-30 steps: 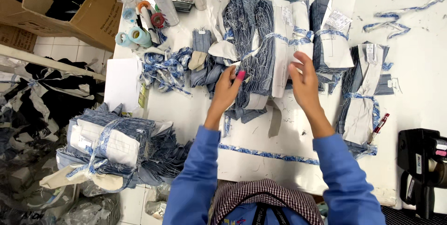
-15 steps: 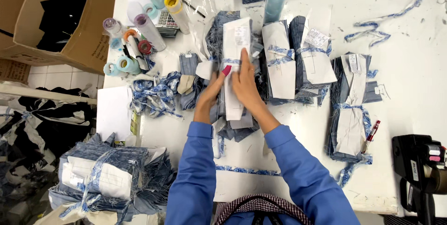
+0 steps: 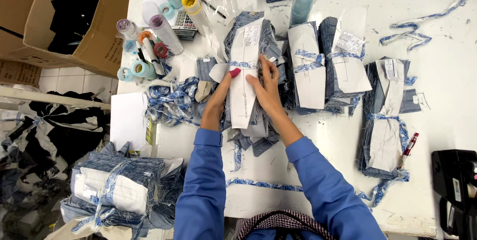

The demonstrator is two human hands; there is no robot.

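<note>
Both hands are pressing flat on a tied bundle of blue denim pieces with a white paper pattern (image 3: 244,86) in the middle of the frame — left hand (image 3: 218,98) fingers together, right hand (image 3: 266,88) fingers slightly spread.

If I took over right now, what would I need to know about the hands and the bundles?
Left hand: flat against the left side of the middle denim bundle.
Right hand: pressing on its right side, gripping nothing else.
The bundle has a white paper pattern on top and a blue strip tied round it.
Tied already: three bundles to the right.
Loose blue strips lie left of it.
</note>
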